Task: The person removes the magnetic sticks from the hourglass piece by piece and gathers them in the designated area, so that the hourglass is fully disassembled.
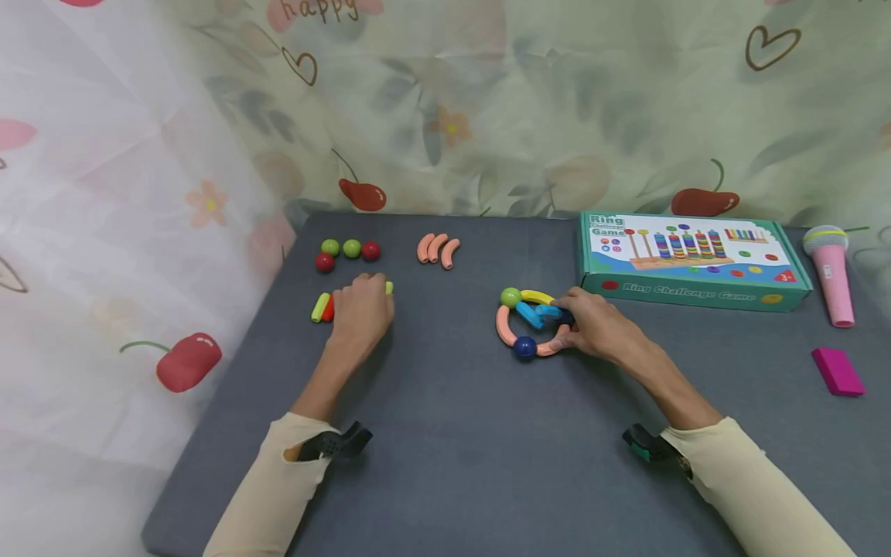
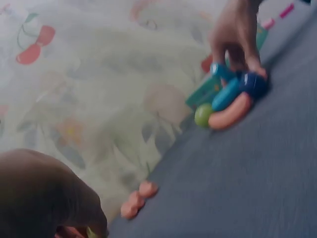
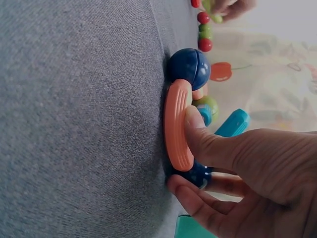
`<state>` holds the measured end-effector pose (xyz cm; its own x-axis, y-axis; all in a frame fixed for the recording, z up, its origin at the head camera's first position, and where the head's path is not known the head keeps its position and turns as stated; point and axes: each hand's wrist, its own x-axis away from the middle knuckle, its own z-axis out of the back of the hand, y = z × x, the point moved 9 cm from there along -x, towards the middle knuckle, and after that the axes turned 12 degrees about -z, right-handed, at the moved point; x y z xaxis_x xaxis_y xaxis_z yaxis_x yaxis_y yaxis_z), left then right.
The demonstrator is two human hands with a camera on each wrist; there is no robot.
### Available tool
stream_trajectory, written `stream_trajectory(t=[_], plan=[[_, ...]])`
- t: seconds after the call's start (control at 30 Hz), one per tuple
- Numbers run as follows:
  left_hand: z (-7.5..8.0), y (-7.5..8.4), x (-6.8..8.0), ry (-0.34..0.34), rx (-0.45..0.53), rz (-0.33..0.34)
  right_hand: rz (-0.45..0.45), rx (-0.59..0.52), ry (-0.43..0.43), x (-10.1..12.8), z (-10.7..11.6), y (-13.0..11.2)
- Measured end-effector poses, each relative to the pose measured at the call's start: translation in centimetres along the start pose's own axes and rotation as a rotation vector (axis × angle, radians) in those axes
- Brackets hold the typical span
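Observation:
My left hand is low over a row of short rods at the left, fingers pointing down. A yellow-green rod and a red rod show beside it; another yellow-green end shows at its other side. Its fingertips are hidden, so I cannot tell whether they pinch a rod. My right hand holds a ring of balls and curved rods, thumb on a pink curved rod, fingers at a navy ball. The ring also has a green ball, a yellow curved rod and blue rods.
Red and green balls lie at the back left, several pink curved rods to their right. A green game box, a pink microphone and a magenta block are at the right. Patterned cloth hangs behind the grey table.

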<state>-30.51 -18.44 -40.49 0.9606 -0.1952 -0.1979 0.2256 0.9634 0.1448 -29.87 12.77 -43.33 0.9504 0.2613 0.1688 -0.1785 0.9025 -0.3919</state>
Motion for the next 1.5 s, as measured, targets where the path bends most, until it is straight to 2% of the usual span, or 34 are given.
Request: stream_trajectory(t=[0.1, 0.23, 0.37, 0.73, 0.9, 0.97, 1.03, 1.1, 1.2, 1.27, 1.37, 1.5], plan=[[0.1, -1.5, 0.5, 0.012, -0.08, -0.012, 0.002, -0.003, -0.001, 0.1, 0.0, 0.1], [-0.3, -2.0, 0.7, 0.006, -0.125, -0.062, 0.003, -0.003, -0.003, 0.1, 0.0, 0.2], [-0.8, -2.1, 0.9, -0.005, -0.137, -0.093, 0.009, 0.001, -0.004, 0.0, 0.0, 0.1], [-1.4, -2.4, 1.0, 0.005, -0.125, -0.088, -0.013, 0.01, -0.022, -0.3, 0.0, 0.0], [-1.1, -1.9, 0.9, 0.041, -0.128, -0.096, -0.016, 0.013, -0.025, -0.3, -0.1, 0.1], [-0.8, -0.8, 0.5, 0.063, -0.119, -0.134, -0.014, 0.014, -0.026, -0.3, -0.2, 0.1], [-0.6, 1.2, -0.1, 0.082, -0.066, -0.205, -0.013, 0.01, -0.026, -0.3, -0.2, 0.2], [-0.5, 4.3, -0.9, 0.095, 0.018, -0.329, -0.014, 0.006, -0.026, -0.2, -0.1, 0.3], [-0.7, 9.4, -1.9, 0.087, 0.154, -0.559, -0.003, 0.002, -0.018, -0.1, 0.0, 0.3], [-1.3, 12.7, -2.3, 0.067, 0.193, -0.703, 0.004, 0.002, -0.012, 0.0, 0.0, 0.3], [-2.9, 16.3, -2.8, 0.007, 0.159, -0.824, 0.024, -0.004, 0.001, 0.0, 0.1, 0.1], [-5.5, 18.7, -3.5, -0.084, -0.013, -0.861, 0.048, -0.011, 0.02, 0.2, 0.2, 0.1]])
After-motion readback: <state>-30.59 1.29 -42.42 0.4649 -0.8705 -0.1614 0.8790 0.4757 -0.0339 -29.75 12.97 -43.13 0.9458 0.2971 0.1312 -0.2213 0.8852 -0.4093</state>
